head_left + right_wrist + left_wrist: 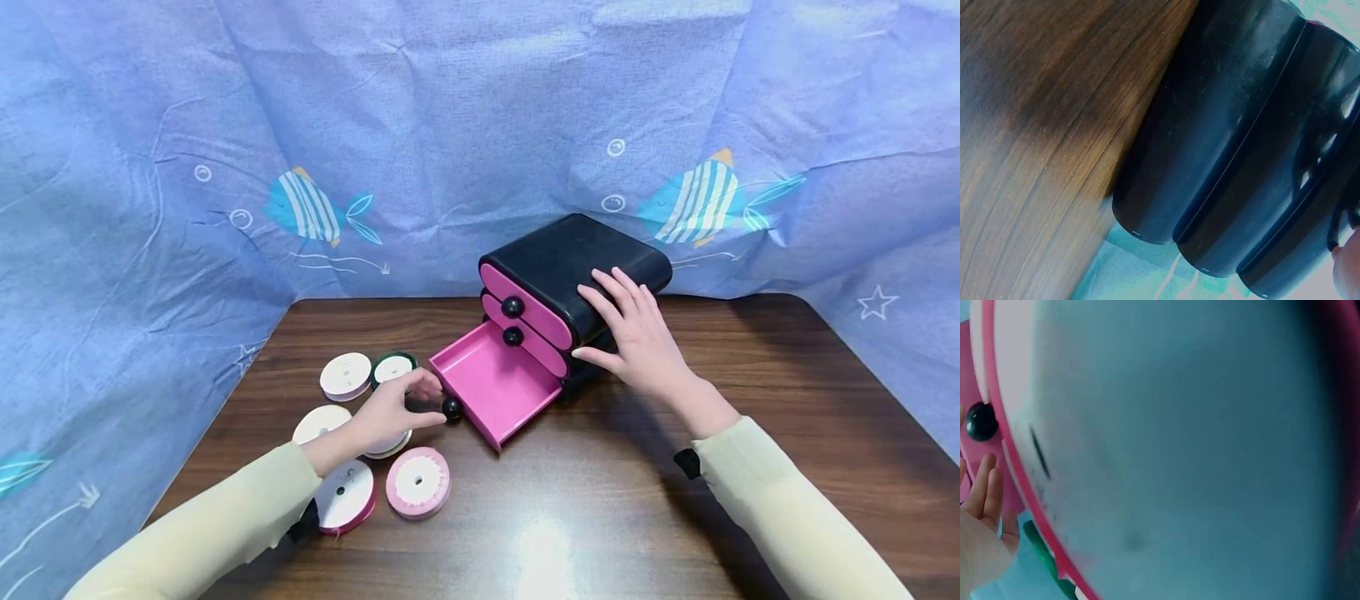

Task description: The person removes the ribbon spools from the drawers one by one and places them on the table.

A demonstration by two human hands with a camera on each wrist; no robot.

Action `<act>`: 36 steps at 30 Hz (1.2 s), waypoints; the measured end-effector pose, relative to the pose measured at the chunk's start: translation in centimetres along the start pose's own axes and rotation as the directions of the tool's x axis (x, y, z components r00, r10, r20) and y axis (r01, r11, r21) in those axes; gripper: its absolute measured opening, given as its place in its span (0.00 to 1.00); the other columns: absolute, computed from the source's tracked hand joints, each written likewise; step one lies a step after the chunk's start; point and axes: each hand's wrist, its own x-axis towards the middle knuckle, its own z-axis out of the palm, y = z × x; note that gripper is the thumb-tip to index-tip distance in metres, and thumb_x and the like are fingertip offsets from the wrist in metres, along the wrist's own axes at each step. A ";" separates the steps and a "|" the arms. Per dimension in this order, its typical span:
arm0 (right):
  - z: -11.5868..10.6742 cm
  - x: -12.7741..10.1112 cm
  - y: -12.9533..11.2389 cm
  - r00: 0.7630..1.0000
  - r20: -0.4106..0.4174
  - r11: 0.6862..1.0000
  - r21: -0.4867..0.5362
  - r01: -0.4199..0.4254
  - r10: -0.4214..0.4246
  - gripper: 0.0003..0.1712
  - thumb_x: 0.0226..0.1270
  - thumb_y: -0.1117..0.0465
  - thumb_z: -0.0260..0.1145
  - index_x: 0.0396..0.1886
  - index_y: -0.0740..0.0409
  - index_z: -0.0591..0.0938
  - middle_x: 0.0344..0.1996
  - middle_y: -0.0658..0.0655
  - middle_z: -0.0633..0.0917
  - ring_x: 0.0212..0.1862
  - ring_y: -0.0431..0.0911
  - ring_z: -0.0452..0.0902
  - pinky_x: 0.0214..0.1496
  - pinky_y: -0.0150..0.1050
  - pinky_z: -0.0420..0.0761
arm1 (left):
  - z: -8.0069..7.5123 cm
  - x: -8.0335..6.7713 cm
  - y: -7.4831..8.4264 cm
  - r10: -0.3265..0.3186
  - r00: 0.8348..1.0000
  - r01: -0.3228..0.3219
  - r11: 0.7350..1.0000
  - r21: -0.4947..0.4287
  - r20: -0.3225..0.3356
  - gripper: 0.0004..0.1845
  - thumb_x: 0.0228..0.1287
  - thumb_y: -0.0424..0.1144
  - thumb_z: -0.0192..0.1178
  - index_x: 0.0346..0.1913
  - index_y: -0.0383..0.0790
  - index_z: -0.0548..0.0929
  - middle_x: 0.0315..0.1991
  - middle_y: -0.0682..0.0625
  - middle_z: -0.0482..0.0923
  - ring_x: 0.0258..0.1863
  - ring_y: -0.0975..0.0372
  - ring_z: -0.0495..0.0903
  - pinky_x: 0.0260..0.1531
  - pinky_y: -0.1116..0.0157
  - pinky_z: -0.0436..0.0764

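A black box with pink drawers (577, 267) stands at an angle on the table, its bottom drawer (498, 379) pulled out and bare inside. My left hand (386, 414) is at that drawer's black knob (452, 408), thumb and fingers apart on either side. In the left wrist view, its fingers (992, 494) look straight beside the knob (982, 422); whether they touch it I cannot tell. My right hand (637, 342) rests spread over the right edge of the box top. The right wrist view shows the box's black side (1241, 131) and a fingertip at the edge.
Several ribbon spools lie left of the drawer: a white one (346, 375), a green-rimmed one (393, 367), a magenta-rimmed one (345, 497) and a pink one (418, 483). Others are partly under the left hand. A blue fish-print cloth (450, 125) hangs behind the wooden table (637, 517).
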 end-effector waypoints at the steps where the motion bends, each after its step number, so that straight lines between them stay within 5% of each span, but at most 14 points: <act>1: 0.0 0.0 0.0 1.000 0.001 1.000 0.000 0.000 0.000 0.49 0.62 0.23 0.48 0.72 0.50 0.64 0.72 0.59 0.60 0.74 0.59 0.47 0.68 0.64 0.50 | 0.1 0.1 0.0 -0.009 1.000 0.009 1.000 -0.001 0.006 0.18 0.55 0.39 0.73 0.46 0.42 0.78 0.42 0.53 0.83 0.44 0.59 0.79 0.47 0.57 0.78; 6: 0.1 0.1 0.1 1.000 -0.001 1.000 -0.006 0.004 -0.004 0.49 0.61 0.23 0.48 0.71 0.50 0.65 0.72 0.59 0.61 0.74 0.59 0.47 0.67 0.65 0.50 | 0.9 0.3 0.0 -0.053 0.998 0.054 0.998 -0.032 0.040 0.16 0.57 0.38 0.72 0.46 0.45 0.78 0.42 0.55 0.81 0.44 0.61 0.79 0.48 0.58 0.78; 16: 0.1 0.1 0.2 1.000 -0.001 1.000 -0.009 0.004 -0.004 0.49 0.62 0.23 0.47 0.71 0.50 0.65 0.71 0.59 0.61 0.74 0.58 0.47 0.67 0.65 0.50 | 1.7 0.6 -0.3 -0.044 0.999 0.045 0.997 -0.065 0.008 0.14 0.57 0.34 0.71 0.43 0.44 0.79 0.40 0.54 0.80 0.42 0.62 0.80 0.44 0.60 0.79; 27: 0.1 0.1 0.1 1.000 0.002 1.000 -0.010 0.000 0.000 0.49 0.62 0.23 0.47 0.71 0.51 0.65 0.72 0.59 0.61 0.74 0.59 0.47 0.67 0.65 0.50 | 1.5 0.7 0.4 -0.025 1.000 0.026 0.998 -0.059 0.015 0.13 0.59 0.38 0.70 0.45 0.45 0.79 0.40 0.54 0.80 0.40 0.63 0.79 0.43 0.59 0.79; 36: 0.0 0.1 0.0 1.000 0.003 1.000 0.002 -0.001 0.001 0.48 0.62 0.25 0.48 0.71 0.52 0.65 0.71 0.60 0.61 0.73 0.60 0.47 0.67 0.66 0.50 | 1.3 2.3 0.9 -0.083 0.996 0.084 0.993 -0.088 0.013 0.14 0.58 0.34 0.70 0.46 0.42 0.80 0.40 0.52 0.79 0.38 0.62 0.79 0.42 0.62 0.79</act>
